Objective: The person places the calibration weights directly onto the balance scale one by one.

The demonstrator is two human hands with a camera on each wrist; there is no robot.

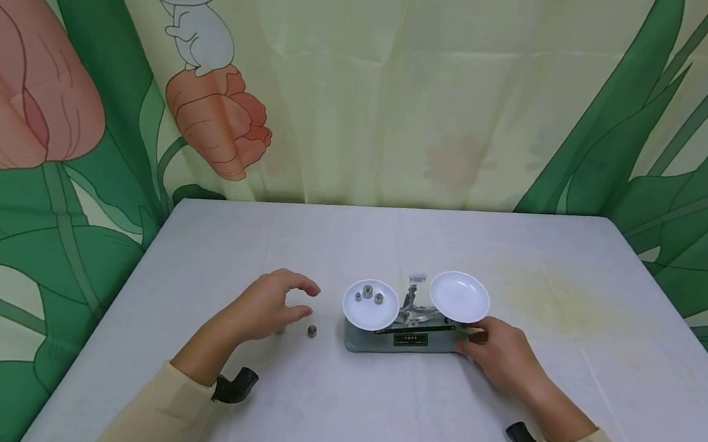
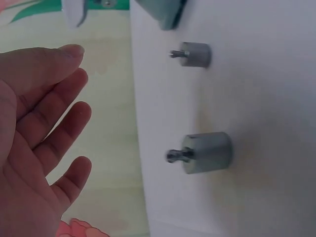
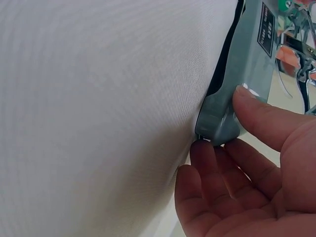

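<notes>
A grey balance scale (image 1: 368,341) carries two white pans. Three small metal weights (image 1: 368,291) sit in the left pan (image 1: 354,315), while the right pan (image 1: 459,296) holds nothing and sits higher. My right hand (image 1: 504,353) grips the right end of the scale's base, thumb (image 3: 256,111) on its side and fingers curled at the end. Left of the scale, my left hand (image 1: 265,306) hovers with loosely bent fingers and holds nothing. Below it, a smaller knobbed weight (image 2: 195,54) and a larger one (image 2: 210,152) stand on the table; in the head view my hand mostly hides one.
A white cloth covers the table (image 1: 412,419), with a pale yellowish stain on its right side. Behind the far edge hangs a curtain (image 1: 390,111) printed with flowers and a white animal. Black wrist devices (image 1: 236,385) are at both sleeves.
</notes>
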